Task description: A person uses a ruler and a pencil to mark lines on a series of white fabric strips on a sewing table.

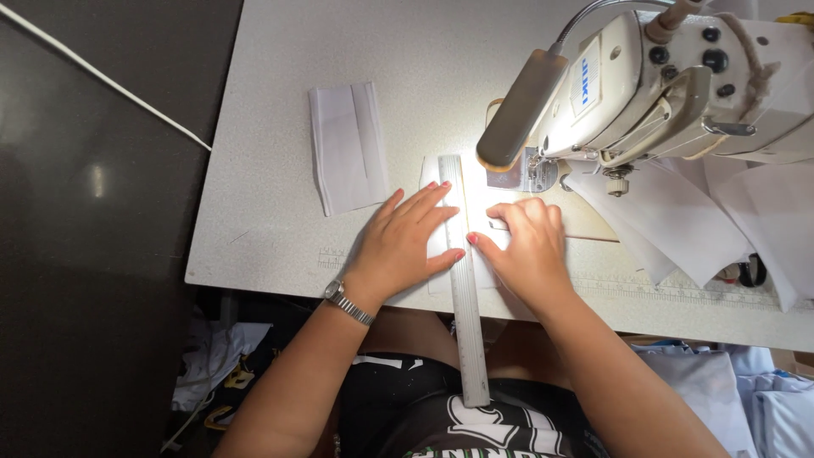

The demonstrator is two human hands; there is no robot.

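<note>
**Ruler pinned, cloth being marked off**

Nearest, the ruler runs from the lap up across the surface. The left hand lies flat, fingers spread, pressing ruler and white cloth down: no closed grip. The right hand is curled just beside the ruler's edge; whether it pinches anything, I cannot tell. Looks like measuring; next calls for a steady ruler. Farther off, a folded piece, then the sewing machine with its lamp.
</note>
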